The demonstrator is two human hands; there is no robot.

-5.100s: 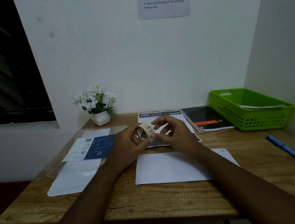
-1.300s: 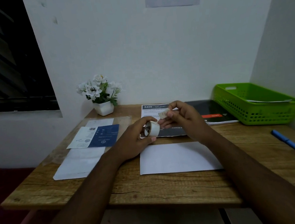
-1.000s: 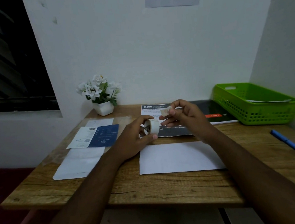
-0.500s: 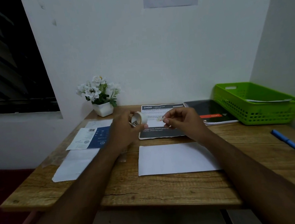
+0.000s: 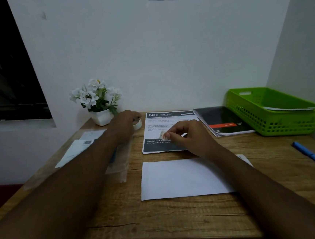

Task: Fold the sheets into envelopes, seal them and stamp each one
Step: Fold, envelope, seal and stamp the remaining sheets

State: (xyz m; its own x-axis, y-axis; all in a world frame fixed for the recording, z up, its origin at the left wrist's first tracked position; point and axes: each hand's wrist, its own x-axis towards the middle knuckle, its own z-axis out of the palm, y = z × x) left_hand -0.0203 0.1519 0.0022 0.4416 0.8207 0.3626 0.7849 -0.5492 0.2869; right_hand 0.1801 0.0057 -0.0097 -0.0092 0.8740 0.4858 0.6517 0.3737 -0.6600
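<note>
Since half a second before, the left hand (image 5: 124, 125) had carried the roll (image 5: 137, 124) to the desk's back, beside the pot (image 5: 101, 117), fingers curled over it. The right hand (image 5: 188, 135) had dropped over the printed sheet (image 5: 155, 146), pinching a stamp (image 5: 162, 135). The envelope (image 5: 184, 178) lay nearer. The basket (image 5: 267, 126) held a paper (image 5: 285, 108).
</note>
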